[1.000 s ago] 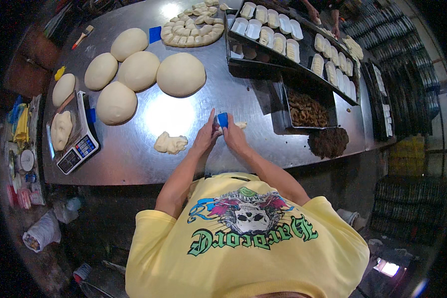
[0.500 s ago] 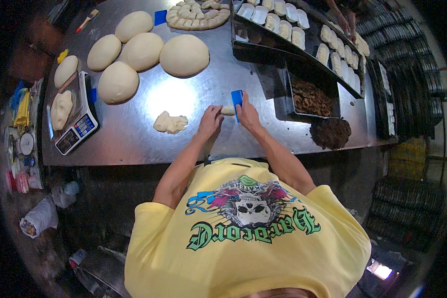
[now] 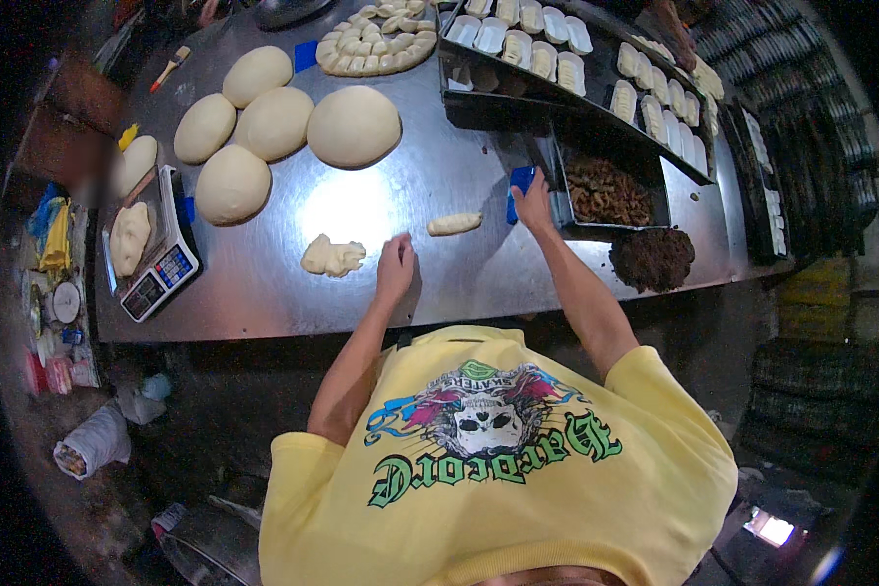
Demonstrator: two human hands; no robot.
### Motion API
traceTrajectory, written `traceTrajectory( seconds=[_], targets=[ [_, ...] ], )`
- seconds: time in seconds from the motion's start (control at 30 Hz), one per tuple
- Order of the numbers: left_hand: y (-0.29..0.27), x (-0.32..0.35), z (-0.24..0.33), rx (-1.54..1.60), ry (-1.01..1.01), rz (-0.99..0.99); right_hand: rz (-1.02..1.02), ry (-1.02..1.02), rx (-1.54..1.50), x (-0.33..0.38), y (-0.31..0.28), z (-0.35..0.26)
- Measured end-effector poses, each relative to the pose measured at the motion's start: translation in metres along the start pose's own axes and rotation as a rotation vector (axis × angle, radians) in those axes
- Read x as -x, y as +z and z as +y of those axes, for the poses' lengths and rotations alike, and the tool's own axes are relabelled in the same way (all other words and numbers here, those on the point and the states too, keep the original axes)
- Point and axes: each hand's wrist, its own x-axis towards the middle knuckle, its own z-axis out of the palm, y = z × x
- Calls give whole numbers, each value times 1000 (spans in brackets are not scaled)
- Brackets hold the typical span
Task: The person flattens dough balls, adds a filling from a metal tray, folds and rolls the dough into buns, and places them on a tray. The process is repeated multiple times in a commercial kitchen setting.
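Observation:
A short rolled log of pale dough [image 3: 455, 224] lies on the metal table between my hands. My right hand [image 3: 534, 205] grips a blue dough scraper [image 3: 517, 198] to the right of the log, apart from it. My left hand [image 3: 396, 262] is just left of the log, fingers curled together, with nothing visible in them. Beside that hand, further left, rests a loose, ragged piece of dough [image 3: 333, 256].
Several large dough balls [image 3: 355, 127] sit at the far left, near a digital scale [image 3: 163, 278] bearing dough. A pan of brown shredded filling [image 3: 607, 191] and a dark brown heap [image 3: 651, 260] are at right. Trays of shaped dough [image 3: 542, 59] stand behind; another person's arm [image 3: 676, 34] reaches there.
The dough log is now out of both hands and lies on the table. My right hand has moved right with the scraper; my left hand has drawn slightly left and nearer.

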Motion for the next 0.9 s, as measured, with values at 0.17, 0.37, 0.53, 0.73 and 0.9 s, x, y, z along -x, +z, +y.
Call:
traceTrajectory(
  seconds=[0.17, 0.37, 0.53, 0.73, 0.9],
  targets=[
    [-19, 32, 30, 103, -45, -166, -44, -167, 454, -16, 10, 1],
    [21, 53, 27, -110, -46, 109, -640, -853, 396, 20, 65, -3],
    [47, 49, 48, -222, -125, 260, -506, -1005, 369, 45, 50, -20],
    [70, 47, 64, -412, -196, 415, -1335, -416, -32, 38, -21, 8],
    [89, 42, 65, -532, -227, 455, -1374, -68, -749, 9, -86, 112]
  ],
)
